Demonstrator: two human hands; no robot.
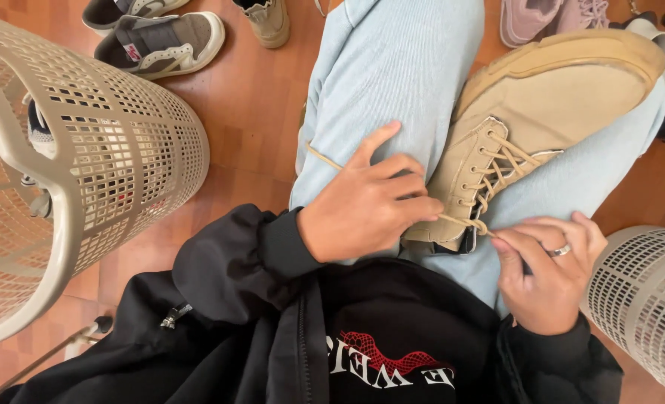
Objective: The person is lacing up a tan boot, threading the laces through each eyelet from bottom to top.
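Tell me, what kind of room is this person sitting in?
Probably a home room or entryway: a reddish tiled floor, several loose shoes lying on it, and beige plastic laundry baskets beside the person lacing a tan boot.

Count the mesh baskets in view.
2. A large beige mesh basket lies tilted at the left with a shoe inside. A second mesh basket shows partly at the right edge, beside the right hand. Others may lie out of frame.
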